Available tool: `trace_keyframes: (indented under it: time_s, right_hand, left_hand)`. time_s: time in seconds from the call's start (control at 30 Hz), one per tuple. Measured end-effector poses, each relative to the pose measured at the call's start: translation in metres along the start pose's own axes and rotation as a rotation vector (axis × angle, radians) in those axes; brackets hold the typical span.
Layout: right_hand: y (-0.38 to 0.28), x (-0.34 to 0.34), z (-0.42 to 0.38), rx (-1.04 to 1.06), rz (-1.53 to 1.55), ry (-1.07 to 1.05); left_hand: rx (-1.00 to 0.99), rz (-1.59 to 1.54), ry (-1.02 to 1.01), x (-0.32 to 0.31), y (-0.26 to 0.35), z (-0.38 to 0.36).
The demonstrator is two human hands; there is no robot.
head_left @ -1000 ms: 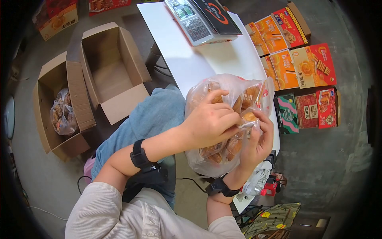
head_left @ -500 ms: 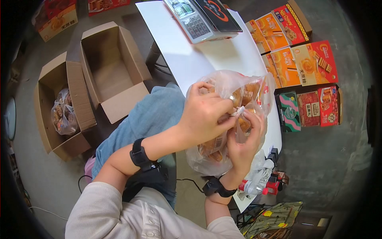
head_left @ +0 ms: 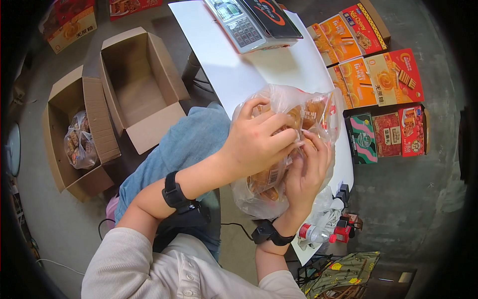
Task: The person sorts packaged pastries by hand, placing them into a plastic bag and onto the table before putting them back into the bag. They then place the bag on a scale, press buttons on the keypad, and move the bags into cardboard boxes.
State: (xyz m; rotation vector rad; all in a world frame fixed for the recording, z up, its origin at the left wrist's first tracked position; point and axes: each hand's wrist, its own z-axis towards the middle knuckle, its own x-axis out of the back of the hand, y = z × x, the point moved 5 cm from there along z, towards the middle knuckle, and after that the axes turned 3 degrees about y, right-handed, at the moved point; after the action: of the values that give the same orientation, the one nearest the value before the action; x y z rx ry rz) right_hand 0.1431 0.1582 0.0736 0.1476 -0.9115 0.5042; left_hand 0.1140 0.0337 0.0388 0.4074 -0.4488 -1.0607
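A clear plastic bag [head_left: 259, 202] full of packaged, brown baked-looking snacks sits at the edge of the white table, in front of my body. My left hand [head_left: 261, 139] comes in from the left, its fingers bent and pinching the gathered plastic at the bag's top. Against it, from the right, my right hand [head_left: 306, 174] grips the same gathered plastic, thumb and fingertips pressed together. The fingertips of both hands nearly meet there. Whether the gathered plastic is knotted is hidden by the fingers.
A digital scale [head_left: 249, 30] stands on the white table [head_left: 219, 65]. Left on the floor are an open carton [head_left: 144, 94] and another carton [head_left: 57, 134] with a snack bag [head_left: 80, 142] inside. Colourful snack boxes [head_left: 358, 79] lie on the right; bottles [head_left: 316, 233] and cables sit nearby.
The white twist of plastic that showed between my fingertips is now mostly covered. My left fingers have curled further over it, and my right fingers have closed up towards them.
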Motion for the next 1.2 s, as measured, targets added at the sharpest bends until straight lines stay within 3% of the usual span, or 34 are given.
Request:
trace_keyframes:
  time_s: [0.47, 0.63, 0.77, 0.87, 0.93, 0.97, 1.03, 1.2]
  right_hand:
    - [-0.002, 0.002, -0.004, -0.083, 0.074, 0.046]
    - [-0.008, 0.01, -0.01, -0.115, 0.225, 0.186]
    - [-0.012, 0.018, -0.018, -0.046, 0.163, 0.237]
    - [-0.014, 0.028, -0.032, -0.028, 0.213, 0.405]
    - [-0.019, 0.025, -0.031, -0.032, 0.241, 0.173]
    - [-0.02, 0.025, -0.031, -0.034, 0.241, 0.173]
    - [-0.016, 0.01, -0.031, -0.212, 0.136, -0.041]
    - [-0.006, -0.003, -0.028, -0.431, 0.063, -0.108]
  left_hand:
    - [0.022, -0.05, 0.017, 0.0, -0.002, 0.0]
    - [0.058, -0.116, 0.018, -0.001, -0.006, 0.0]
    - [0.129, -0.221, -0.031, -0.002, -0.009, 0.0]
    - [0.203, -0.267, -0.102, -0.004, -0.013, -0.003]
    - [0.22, -0.278, -0.117, -0.003, -0.015, -0.003]
    - [0.233, -0.291, -0.132, -0.004, -0.015, -0.003]
    - [0.256, -0.305, -0.162, -0.005, -0.016, -0.004]
    - [0.291, -0.302, -0.223, -0.009, -0.018, -0.006]
